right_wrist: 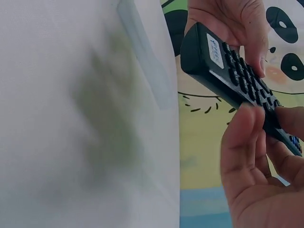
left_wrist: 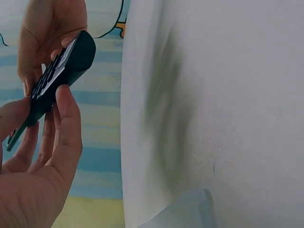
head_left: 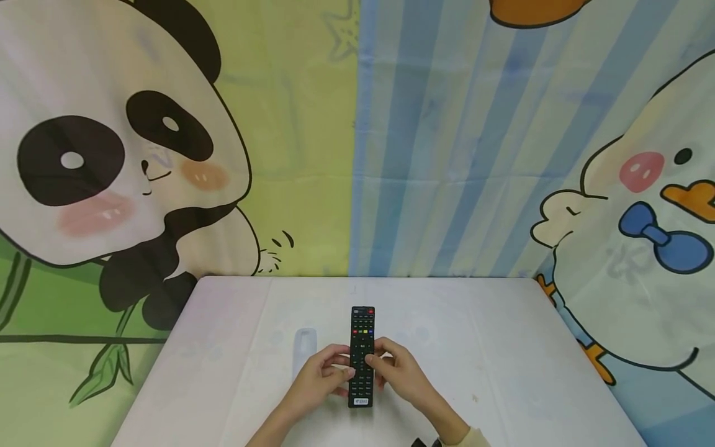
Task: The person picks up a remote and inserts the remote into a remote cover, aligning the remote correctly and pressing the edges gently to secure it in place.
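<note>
A black remote control with rows of buttons is held up above the white table, its button face toward the head camera. My left hand grips its left edge, thumb on the front and fingers at the side and behind. On the other edge, my right hand pinches it between thumb and fingers. Both wrist views show the remote control well off the tabletop, its end with a white label nearest those cameras. A pale bluish, translucent sleeve-like piece lies flat on the table left of the hands.
The white table ends at a cloth backdrop with a panda and a duck printed on it. A small dark object shows at the bottom edge by the right sleeve. The hands cast soft shadows on the table.
</note>
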A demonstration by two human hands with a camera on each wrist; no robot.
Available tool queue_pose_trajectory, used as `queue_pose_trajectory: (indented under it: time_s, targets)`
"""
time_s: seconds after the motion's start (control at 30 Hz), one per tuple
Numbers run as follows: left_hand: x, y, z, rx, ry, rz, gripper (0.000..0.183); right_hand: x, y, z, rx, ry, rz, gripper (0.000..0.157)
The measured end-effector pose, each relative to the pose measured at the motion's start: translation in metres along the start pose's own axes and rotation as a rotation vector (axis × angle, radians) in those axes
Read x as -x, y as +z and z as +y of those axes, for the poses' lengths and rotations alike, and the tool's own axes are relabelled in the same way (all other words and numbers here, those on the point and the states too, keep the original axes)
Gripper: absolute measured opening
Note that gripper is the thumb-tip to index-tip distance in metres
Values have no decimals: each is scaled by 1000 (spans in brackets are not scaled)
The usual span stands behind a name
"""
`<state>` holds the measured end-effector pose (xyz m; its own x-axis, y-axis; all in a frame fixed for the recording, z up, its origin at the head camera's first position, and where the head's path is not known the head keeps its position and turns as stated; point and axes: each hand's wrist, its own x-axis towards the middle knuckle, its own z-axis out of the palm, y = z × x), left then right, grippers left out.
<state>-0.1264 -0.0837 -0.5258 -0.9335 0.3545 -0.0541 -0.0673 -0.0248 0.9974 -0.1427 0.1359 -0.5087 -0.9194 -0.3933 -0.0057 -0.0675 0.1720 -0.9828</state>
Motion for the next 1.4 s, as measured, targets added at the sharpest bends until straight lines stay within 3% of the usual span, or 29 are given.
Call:
queue_pose_trajectory:
  time_s: [0.13,0.4,0.67,0.9,1.13,1.4]
  targets:
    - [-3,0,0,-6,-9,22,42,0,-1,-3,-19,-30,-2,19]
    - [-6,1,3,40,-75,136,31,-1,-6,-3,25,-96,41,13]
    - [-5,5,8,201,-107,-3,55,-1,-3,-15,75,-266,124,13]
    - [-3,6,14,301,-143,-31,65,6,1,-33,132,-455,155,23]
    - [-1,4,20,366,-146,-61,52,3,4,-29,257,-690,187,32]
    - [0,2,26,441,-141,-121,50,-10,0,-1,413,-828,243,37]
